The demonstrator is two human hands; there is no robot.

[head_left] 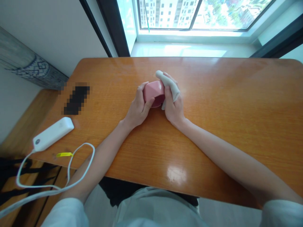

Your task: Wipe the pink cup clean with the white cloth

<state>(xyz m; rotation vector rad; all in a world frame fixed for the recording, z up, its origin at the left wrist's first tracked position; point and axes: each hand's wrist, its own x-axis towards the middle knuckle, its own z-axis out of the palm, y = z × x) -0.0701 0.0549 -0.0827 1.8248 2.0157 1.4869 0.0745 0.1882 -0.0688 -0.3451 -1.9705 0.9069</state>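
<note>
My left hand [139, 107] is closed round the left side of a small glossy pink container [155, 89], cup-like or bowl-like, with the thumb on its near lower edge. The container is held tilted above the middle of the wooden table [151, 151]. A pale grey-white cloth [174, 90] is bunched in my right hand [175, 108], which presses it against the container's right side. Part of the cloth hangs below, between hand and container. My fingers and the cloth hide the container's right edge.
On the left of the table lie a white power strip-like block [54, 134] with a white cable [91, 157], a yellow tag [64, 154] and a blurred dark object [77, 100]. The cable passes over my left forearm. A window [196, 15] and sill are beyond the far edge.
</note>
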